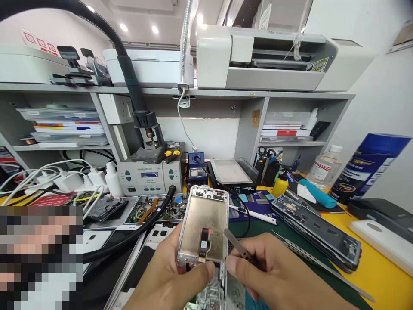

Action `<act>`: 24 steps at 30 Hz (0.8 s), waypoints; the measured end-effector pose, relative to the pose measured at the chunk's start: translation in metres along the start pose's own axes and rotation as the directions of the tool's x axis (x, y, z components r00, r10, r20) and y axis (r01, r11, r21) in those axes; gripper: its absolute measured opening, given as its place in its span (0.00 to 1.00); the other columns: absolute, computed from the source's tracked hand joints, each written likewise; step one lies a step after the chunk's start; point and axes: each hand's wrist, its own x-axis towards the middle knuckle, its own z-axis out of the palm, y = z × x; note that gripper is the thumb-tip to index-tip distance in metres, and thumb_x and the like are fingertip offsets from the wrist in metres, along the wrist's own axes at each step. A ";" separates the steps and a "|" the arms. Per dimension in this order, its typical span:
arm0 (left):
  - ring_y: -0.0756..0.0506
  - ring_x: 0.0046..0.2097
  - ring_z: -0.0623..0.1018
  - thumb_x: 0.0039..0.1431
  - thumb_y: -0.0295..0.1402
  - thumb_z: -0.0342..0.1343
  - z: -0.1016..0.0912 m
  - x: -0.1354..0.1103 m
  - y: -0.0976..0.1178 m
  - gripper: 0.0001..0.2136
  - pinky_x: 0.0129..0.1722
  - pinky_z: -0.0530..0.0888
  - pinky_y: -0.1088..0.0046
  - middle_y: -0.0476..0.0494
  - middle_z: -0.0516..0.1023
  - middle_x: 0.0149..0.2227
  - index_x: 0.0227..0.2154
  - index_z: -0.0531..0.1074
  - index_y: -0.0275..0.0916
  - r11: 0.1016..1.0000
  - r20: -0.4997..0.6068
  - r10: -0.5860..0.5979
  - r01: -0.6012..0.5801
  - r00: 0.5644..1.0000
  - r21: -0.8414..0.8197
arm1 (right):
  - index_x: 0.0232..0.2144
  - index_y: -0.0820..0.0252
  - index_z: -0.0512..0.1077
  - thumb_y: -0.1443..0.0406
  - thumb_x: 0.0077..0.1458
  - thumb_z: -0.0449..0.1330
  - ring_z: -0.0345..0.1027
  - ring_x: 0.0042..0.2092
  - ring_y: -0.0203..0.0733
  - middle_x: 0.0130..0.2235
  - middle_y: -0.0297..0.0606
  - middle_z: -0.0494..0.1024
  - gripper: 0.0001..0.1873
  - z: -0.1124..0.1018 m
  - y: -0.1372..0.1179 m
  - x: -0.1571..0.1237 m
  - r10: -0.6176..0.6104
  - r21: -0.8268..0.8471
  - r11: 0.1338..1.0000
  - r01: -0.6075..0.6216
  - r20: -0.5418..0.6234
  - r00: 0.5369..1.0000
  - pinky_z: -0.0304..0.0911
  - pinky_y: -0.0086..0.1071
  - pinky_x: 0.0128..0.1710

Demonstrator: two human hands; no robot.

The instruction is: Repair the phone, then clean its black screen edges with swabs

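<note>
Left grip [174, 275], closed round the lower end of an opened phone frame [203, 219] held upright above the bench [380, 275]; right grip [274, 271], pinched on tweezers [237, 245], tip just beside the flex cable [204, 241]; beyond, second frame [316, 232] lying flat.

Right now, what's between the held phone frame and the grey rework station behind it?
Head view: past the phone frame, a parts tray of small components, a black hose lying across it.

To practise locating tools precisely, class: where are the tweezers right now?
In the head view, bottom centre: the tweezers sit in the right hand, tips beside the opened phone frame that the left hand holds.
</note>
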 end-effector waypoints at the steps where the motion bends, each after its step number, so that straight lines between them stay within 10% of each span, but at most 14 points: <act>1: 0.43 0.38 0.75 0.47 0.35 0.70 0.000 0.000 0.000 0.27 0.41 0.68 0.71 0.48 0.79 0.33 0.52 0.73 0.41 1.000 0.018 0.007 -0.007 1.000 0.009 | 0.22 0.57 0.62 0.56 0.64 0.53 0.50 0.26 0.34 0.22 0.26 0.58 0.20 0.001 0.001 0.000 -0.002 0.015 1.000 0.002 -0.002 1.000 0.46 0.30 0.25; 16: 0.43 0.39 0.78 0.49 0.31 0.71 0.004 0.000 0.006 0.24 0.41 0.72 0.71 0.46 0.82 0.35 0.51 0.76 0.41 0.990 -0.029 -0.042 0.038 0.999 -0.138 | 0.23 0.58 0.65 0.53 0.58 0.67 0.41 0.19 0.27 0.18 0.20 0.55 0.21 0.003 0.012 0.012 -0.016 0.428 0.903 -0.016 0.071 0.997 0.37 0.27 0.18; 24: 0.39 0.34 0.82 0.56 0.42 0.67 0.009 -0.006 0.011 0.23 0.34 0.75 0.66 0.37 0.84 0.35 0.51 0.78 0.36 0.900 0.107 -0.252 0.273 0.962 -0.339 | 0.27 0.60 0.73 0.57 0.63 0.63 0.47 0.25 0.31 0.22 0.23 0.58 0.15 -0.002 0.008 0.007 -0.145 0.404 0.907 0.121 0.029 0.989 0.48 0.27 0.25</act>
